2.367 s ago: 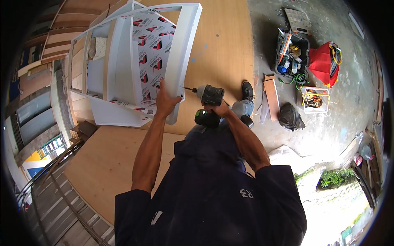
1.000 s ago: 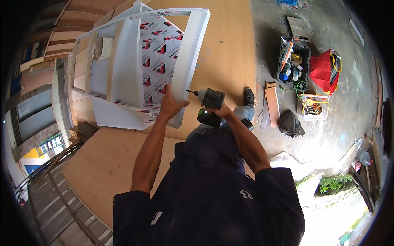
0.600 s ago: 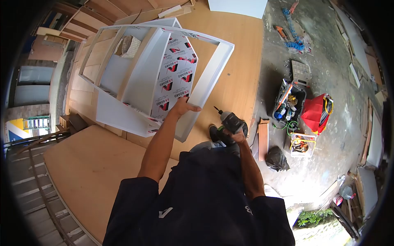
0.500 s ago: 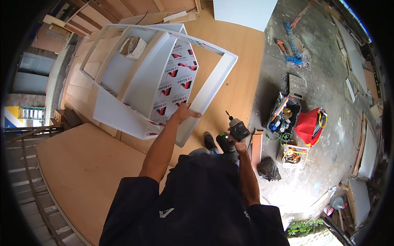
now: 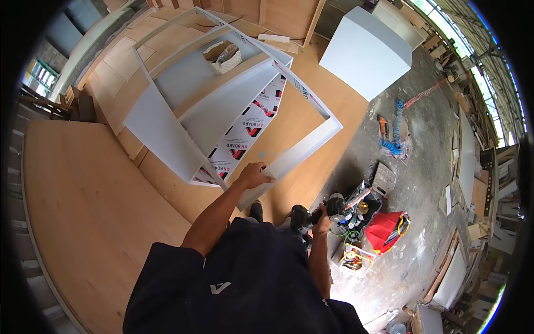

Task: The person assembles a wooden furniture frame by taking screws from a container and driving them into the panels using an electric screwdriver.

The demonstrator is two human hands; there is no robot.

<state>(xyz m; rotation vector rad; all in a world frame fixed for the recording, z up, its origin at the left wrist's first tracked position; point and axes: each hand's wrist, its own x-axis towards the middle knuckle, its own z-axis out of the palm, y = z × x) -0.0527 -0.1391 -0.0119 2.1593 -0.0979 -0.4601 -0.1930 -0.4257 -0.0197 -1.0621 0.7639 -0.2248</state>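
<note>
My left hand (image 5: 255,176) is closed over the near end of a long white board (image 5: 303,157), thumb on one side and fingers on the other. The board forms one side of a large white frame (image 5: 194,111) with slanted inner panels. One inner panel, printed with red and black logos (image 5: 253,132), stands just beyond the hand. My right hand (image 5: 321,220) grips a cordless drill (image 5: 336,207) by its handle, apart from the frame. Its battery (image 5: 301,219) points toward my body and its front end points right; the bit cannot be made out against the toolbox.
A black toolbox (image 5: 361,209), a red bag (image 5: 385,231) and a white basket of tools (image 5: 356,260) stand on the concrete floor at right. A white box-shaped piece (image 5: 367,53) is ahead. Blue coiled hose (image 5: 399,131) lies beyond. A plywood sheet (image 5: 94,222) is at left.
The head view has turned, so the frame appears shifted right. My right hand has swung the drill from pointing forward to pointing right. My left hand still holds the white board.
</note>
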